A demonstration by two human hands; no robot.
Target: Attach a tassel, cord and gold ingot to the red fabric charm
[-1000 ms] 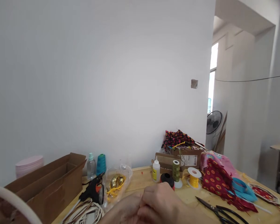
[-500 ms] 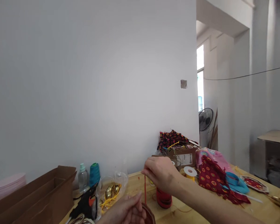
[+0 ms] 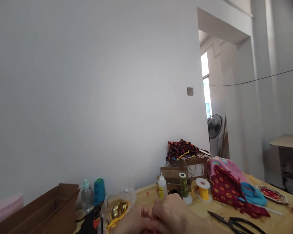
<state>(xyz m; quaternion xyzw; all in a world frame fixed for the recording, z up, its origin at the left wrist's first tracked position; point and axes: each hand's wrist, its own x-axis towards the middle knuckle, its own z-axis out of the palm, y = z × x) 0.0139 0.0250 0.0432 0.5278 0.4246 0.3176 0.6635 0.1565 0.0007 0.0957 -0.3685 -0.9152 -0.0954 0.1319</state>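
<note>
My left hand and my right hand are together at the bottom edge, low over the table. Both have their fingers curled in, the right hand partly covering the left. A bit of red shows below the fingers, but what they hold is hidden. Just beyond the right hand stand a glue bottle and a spool of green ribbon. Scissors lie with parted blades to the right. Left of my hands, a clear plastic bag holds gold bells on yellow cord.
A long cardboard box stands at left, near a spray bottle and a teal thread cone. At right are a yellow thread spool, red patterned cloth and blue ribbon. A wall rises behind the table.
My right hand has come down from its raised pinch on a red cord to meet my left hand. The scissors are now uncovered, and the red spool is out of sight. The view has shifted slightly.
</note>
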